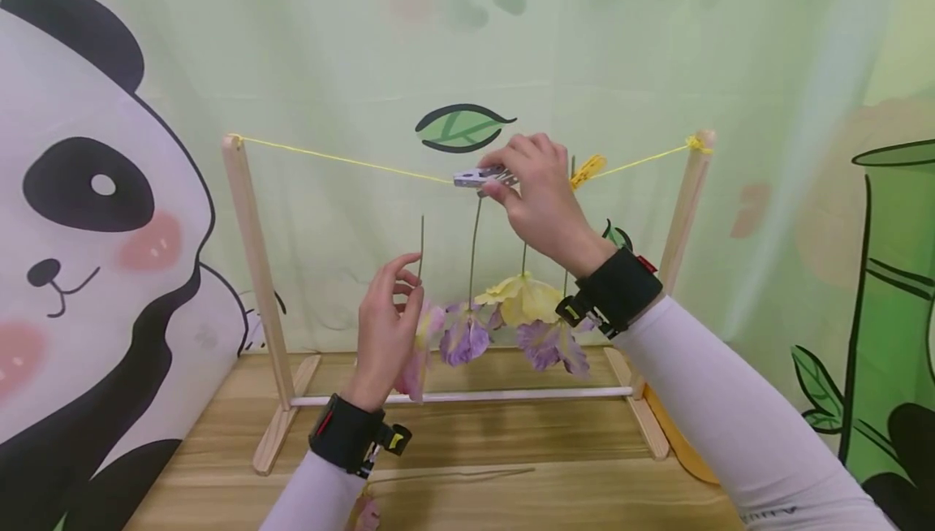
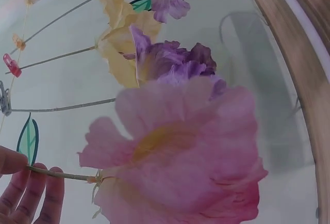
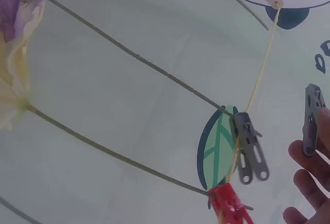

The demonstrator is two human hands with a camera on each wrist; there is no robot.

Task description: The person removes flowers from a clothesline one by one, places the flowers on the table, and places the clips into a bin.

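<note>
My left hand [image 1: 390, 320] pinches the thin green stem [image 2: 62, 174] of a pink artificial flower [image 2: 180, 157] between thumb and fingers. The bloom hangs below the hand, and the stem's free end points up beneath the yellow string [image 1: 343, 161]. At the string, my right hand [image 1: 544, 198] holds a grey clothespin [image 3: 312, 121] between thumb and fingers. A second grey clothespin [image 3: 250, 146] grips the string and the stem of a purple flower [image 1: 465, 340]. Beside it, a red clothespin [image 3: 227, 203] holds the stem of a yellow flower [image 1: 527, 300].
The string spans two wooden posts [image 1: 256, 271] joined low by a white rod [image 1: 511, 394]. A yellow clothespin [image 1: 588, 171] and another purple flower [image 1: 551, 346] hang farther right. Another stemmed flower [image 1: 453, 477] lies on the wooden table [image 1: 599, 490]. An orange object [image 1: 687, 450] sits behind the right foot.
</note>
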